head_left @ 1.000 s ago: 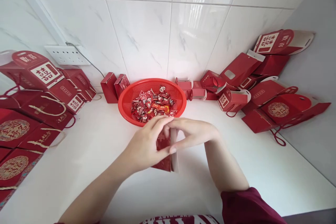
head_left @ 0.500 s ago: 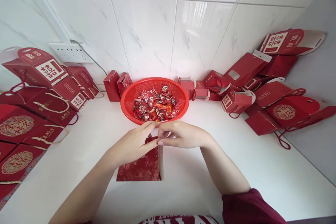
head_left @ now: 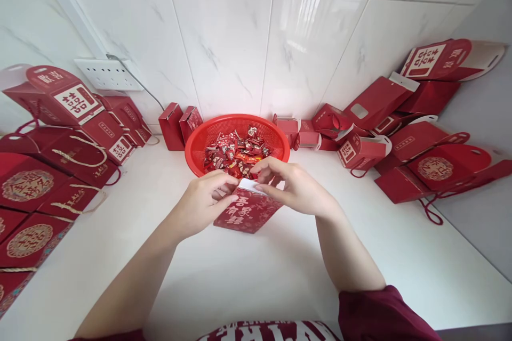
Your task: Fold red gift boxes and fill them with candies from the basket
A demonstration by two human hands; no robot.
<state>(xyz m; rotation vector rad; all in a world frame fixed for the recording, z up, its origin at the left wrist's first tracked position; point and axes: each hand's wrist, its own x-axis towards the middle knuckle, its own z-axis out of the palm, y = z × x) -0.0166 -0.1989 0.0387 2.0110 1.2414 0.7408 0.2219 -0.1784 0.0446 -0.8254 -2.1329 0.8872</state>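
Observation:
A red paper gift box [head_left: 245, 217] with pale Chinese characters stands tilted on the white table, just in front of the candy basket. Its white inner flap [head_left: 250, 186] shows at the top edge. My left hand [head_left: 203, 201] pinches the box's upper left edge, thumb on the front face and fingers behind. On the other side, my right hand [head_left: 298, 187] has its thumb on the white flap and its fingers curled over the top right corner. Behind the box, the red plastic basket [head_left: 191, 153] holds many wrapped candies [head_left: 234, 152]; my fingers cover part of its near rim.
Stacked red gift boxes [head_left: 60, 152] with rope handles fill the left side. More red boxes [head_left: 432, 170] are piled at the right. Two small upright boxes [head_left: 172, 127] stand left of the basket. A power strip [head_left: 108, 74] is on the tiled wall.
The box has moved away from me and to the right, and its lettered face now shows toward me. My hands, close together before, are now apart on its two sides.

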